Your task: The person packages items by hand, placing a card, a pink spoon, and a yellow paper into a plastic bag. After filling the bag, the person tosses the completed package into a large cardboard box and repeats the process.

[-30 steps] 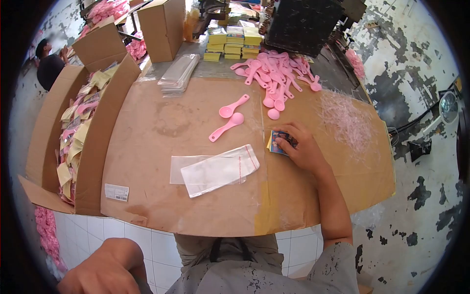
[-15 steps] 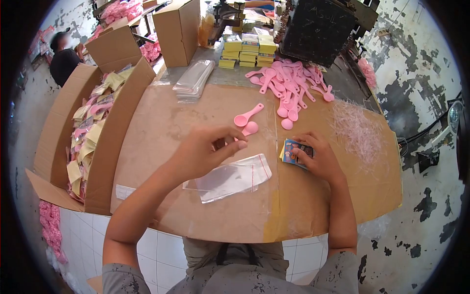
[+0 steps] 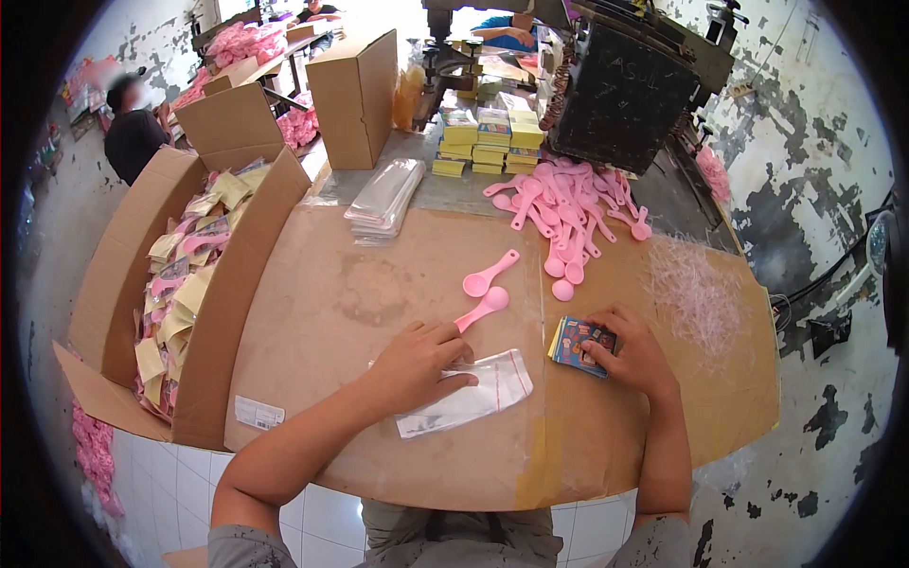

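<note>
My right hand [image 3: 630,348] is closed round a small stack of printed cards [image 3: 574,345] that rests on the cardboard table cover [image 3: 331,331]. Over the left part of the clear plastic bags [image 3: 492,390] is my left hand [image 3: 421,367], palm down with fingers curled; whether it grips a bag is hidden. Two pink spoons lie just beyond it: one [image 3: 490,275] with its bowl up, the other [image 3: 487,307] with its bowl down and its handle end near my fingers.
An open carton [image 3: 204,379] of packed bags stands at the left. Further back are a pile of clear bags [image 3: 386,197], card stacks [image 3: 488,142], a heap of pink spoons [image 3: 568,204] and a black machine [image 3: 620,99]. Plastic shreds [image 3: 696,298] lie right. A person [image 3: 135,137] is at far left.
My left hand has come up from below the table's front edge and lowered onto the bags. My right hand stays on the cards. The camera view has shifted.
</note>
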The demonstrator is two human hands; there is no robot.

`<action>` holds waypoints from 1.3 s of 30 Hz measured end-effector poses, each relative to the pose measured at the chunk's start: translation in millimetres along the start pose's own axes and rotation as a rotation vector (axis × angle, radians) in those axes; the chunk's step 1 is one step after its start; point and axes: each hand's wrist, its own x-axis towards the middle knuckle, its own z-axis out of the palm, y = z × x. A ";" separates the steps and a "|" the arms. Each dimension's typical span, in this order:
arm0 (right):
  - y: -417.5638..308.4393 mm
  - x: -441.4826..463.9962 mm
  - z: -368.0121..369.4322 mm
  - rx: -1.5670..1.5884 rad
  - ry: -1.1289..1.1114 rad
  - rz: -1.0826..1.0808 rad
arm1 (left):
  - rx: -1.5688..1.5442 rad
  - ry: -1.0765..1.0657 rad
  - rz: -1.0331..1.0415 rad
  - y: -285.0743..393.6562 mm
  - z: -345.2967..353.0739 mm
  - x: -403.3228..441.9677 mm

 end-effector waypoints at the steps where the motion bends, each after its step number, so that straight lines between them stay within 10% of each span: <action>1: -1.3 -0.4 1.0 0.000 0.018 -0.009 | -0.024 0.015 -0.009 0.3 2.2 -0.6; 16: -4.4 -0.1 4.8 0.220 0.125 0.066 | -0.181 0.082 -0.049 -4.3 3.7 -1.9; 22: -38.1 -10.5 28.0 0.929 0.184 0.203 | -0.183 0.136 -0.049 0.8 8.5 -2.1; 25: -42.1 -5.9 47.3 0.545 0.021 -0.287 | -0.215 0.100 -0.110 7.6 4.0 -1.1; 31: -63.5 -8.8 52.8 0.027 -0.079 -0.430 | -0.458 0.246 -0.218 13.5 2.7 1.5; 39: -59.9 -7.7 46.6 0.192 -0.061 -0.257 | -1.097 0.107 -0.388 25.3 -7.8 8.8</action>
